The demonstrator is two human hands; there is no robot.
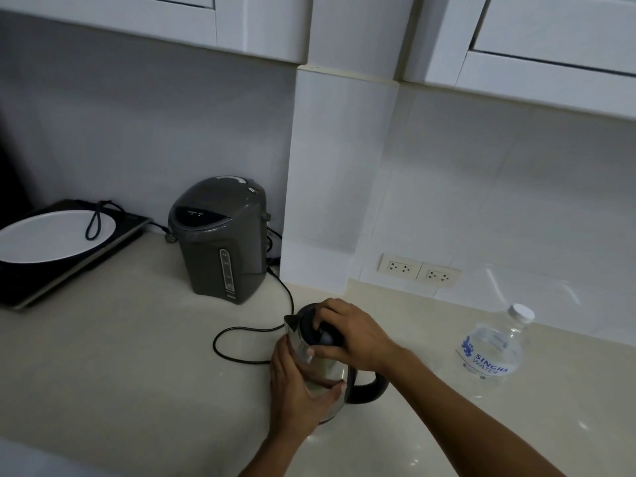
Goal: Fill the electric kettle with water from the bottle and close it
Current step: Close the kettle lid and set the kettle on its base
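A steel electric kettle [327,368] with a black lid and black handle stands on the pale counter, spout pointing left. My left hand [296,387] wraps around the kettle's body from the left. My right hand [351,333] rests on top, fingers closed over the black lid knob. The lid lies down on the kettle. A clear plastic water bottle [490,352] with a white cap on stands upright to the right, apart from both hands.
A dark grey hot-water dispenser [220,239] stands behind the kettle on the left, and a black cord [241,330] loops across the counter. A white plate [51,235] lies on an induction hob at far left. Wall sockets [420,270] sit behind; cabinets hang overhead.
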